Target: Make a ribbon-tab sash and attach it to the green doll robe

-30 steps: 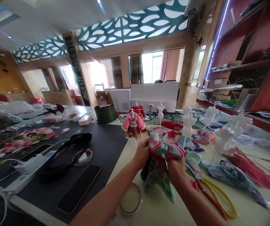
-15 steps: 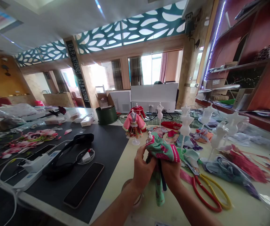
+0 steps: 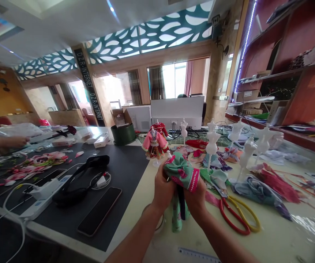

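Both my hands are around a small white mannequin (image 3: 169,154) dressed in a green doll dress (image 3: 183,171) with pink patches and a pink, white-dotted trim. My left hand (image 3: 163,188) is closed on its left side, fingers partly hidden by cloth. On the other side my right hand (image 3: 197,195) is closed on the dress, its fingers mostly behind the wide green sleeve. A dark ribbon (image 3: 182,204) and a green strip of cloth (image 3: 176,219) hang down between my wrists. Just beyond stands a doll mannequin in a pink robe (image 3: 155,142), with a red outfit (image 3: 161,128) behind it.
Scissors (image 3: 235,215) with red and yellow handles lie right of my hands. Bare white mannequins (image 3: 211,142) stand among fabric scraps (image 3: 258,190). A ruler (image 3: 198,255) lies near the front. Leftward are a phone (image 3: 100,212), a black strap (image 3: 83,171) and another person's hand (image 3: 17,141).
My hands and the green dress have shifted slightly left and the dress has tilted a little in view. Another person's arm has appeared at far left. The ruler now shows at the bottom.
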Motion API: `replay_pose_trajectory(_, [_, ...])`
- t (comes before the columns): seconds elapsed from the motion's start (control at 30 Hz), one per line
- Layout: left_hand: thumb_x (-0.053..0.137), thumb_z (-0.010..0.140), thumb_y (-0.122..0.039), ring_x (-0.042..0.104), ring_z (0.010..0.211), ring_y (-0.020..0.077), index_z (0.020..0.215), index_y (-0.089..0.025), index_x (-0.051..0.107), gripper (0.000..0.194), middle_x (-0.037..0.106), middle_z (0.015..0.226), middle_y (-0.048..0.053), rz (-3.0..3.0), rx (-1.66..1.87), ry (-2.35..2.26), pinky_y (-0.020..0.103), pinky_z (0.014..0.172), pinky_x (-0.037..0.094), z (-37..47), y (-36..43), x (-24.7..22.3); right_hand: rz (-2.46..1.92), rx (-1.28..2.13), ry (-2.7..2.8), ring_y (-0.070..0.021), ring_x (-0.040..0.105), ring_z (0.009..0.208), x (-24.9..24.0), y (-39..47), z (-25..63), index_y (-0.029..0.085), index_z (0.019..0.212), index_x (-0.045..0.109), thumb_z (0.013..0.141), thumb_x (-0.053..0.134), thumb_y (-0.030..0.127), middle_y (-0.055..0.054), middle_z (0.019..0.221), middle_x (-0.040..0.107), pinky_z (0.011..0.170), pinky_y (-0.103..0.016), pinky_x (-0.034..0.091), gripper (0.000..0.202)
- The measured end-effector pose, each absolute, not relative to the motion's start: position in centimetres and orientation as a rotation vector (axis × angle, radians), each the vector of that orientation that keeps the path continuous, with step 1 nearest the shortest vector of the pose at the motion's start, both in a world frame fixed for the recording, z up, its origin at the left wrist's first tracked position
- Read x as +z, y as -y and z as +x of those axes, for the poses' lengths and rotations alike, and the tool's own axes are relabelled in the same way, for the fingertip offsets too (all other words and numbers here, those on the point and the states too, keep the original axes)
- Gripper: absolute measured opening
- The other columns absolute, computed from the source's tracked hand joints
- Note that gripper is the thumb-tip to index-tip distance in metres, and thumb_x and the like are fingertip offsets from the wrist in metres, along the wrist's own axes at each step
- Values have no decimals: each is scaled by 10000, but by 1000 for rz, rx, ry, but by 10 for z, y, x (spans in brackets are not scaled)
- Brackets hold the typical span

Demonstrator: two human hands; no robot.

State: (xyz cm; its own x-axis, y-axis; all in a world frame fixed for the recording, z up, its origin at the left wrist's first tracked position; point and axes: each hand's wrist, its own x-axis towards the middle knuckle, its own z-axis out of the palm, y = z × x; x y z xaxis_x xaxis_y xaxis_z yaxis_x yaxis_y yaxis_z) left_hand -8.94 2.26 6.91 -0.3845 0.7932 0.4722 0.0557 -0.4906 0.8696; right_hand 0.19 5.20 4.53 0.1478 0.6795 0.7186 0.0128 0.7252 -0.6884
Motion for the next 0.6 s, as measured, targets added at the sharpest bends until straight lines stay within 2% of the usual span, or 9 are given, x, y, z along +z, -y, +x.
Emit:
replay_pose_trajectory(0.13, [613, 678, -46, 566, 1062, 207, 1113, -198, 577, 463, 641, 1123, 37, 1363, 1944, -1146, 289, 938, 406, -91, -23, 71, -566, 461, 1459, -203, 599, 745, 49, -48, 6, 212, 791, 630, 766, 623, 214, -37, 815, 632, 679, -356, 498, 26])
replay_pose_trajectory(0.23, [662, 664, -71, 549, 1083, 214, 1129, -204, 574, 492, 627, 1142, 40, 1327, 1926, -1071, 297, 948, 395, -91, -24, 72, -526, 398, 1527, -194, 597, 793, 48, -47, 11, 210, 845, 623, 787, 603, 191, -40, 879, 620, 701, -347, 497, 64])
replay_pose_trajectory(0.47, [734, 654, -149, 586, 823, 144, 997, -202, 612, 368, 661, 898, -8, 1260, 1886, -956, 245, 815, 448, -96, -23, 71, -432, 172, 1714, -235, 560, 942, 39, -52, 24, 232, 1028, 606, 812, 501, 92, -77, 1036, 608, 777, -411, 471, 278])
replay_pose_trajectory(0.6, [713, 707, -282, 580, 706, 128, 985, -204, 613, 306, 645, 769, -25, 1193, 1851, -917, 241, 729, 473, -100, -26, 64, -408, 97, 1816, -247, 540, 949, 42, -47, 31, 229, 1068, 591, 816, 473, 77, -84, 1052, 609, 773, -424, 461, 317])
